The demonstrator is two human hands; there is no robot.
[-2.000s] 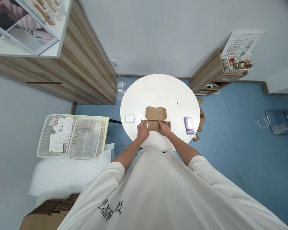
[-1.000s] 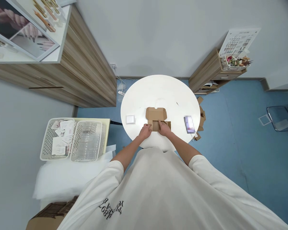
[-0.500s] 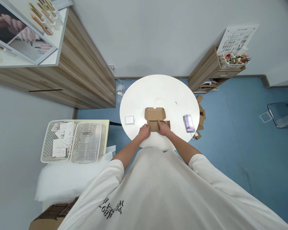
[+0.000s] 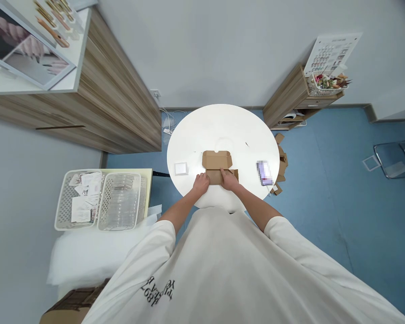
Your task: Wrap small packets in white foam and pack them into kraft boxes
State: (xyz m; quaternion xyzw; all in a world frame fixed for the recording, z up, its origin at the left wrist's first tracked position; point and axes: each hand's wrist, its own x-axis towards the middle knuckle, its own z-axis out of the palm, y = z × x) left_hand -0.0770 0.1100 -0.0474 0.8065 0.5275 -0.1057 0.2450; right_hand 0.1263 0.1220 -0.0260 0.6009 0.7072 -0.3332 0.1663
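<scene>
A small brown cardboard box (image 4: pixel 217 159) lies on the round white table (image 4: pixel 222 123), its lid flap raised on the far side. My left hand (image 4: pixel 201 183) grips the box's left end, fingers curled at the corner. At the right end, my right hand (image 4: pixel 229 180) holds the box with the thumb over its inner side, and a side flap sticks out beyond that hand. The undersides of the fingers are hidden. Left of the box lies a small white square item (image 4: pixel 181 168). On the right is a blurred purple item (image 4: pixel 264 173).
Flattened cardboard pieces (image 4: pixel 282 164) lie by the table's right edge. To the left, a side table carries a white basket of cards (image 4: pixel 64 202) and a basket of clear plastic cases (image 4: pixel 121 202). A wood-grain cabinet (image 4: pixel 121 85) stands at the back left, a smaller one (image 4: pixel 286 99) at the back right.
The view has shifted slightly. Both hands keep nearly the same hold on the cardboard box; its near part looks a little more flattened out beside the left hand.
</scene>
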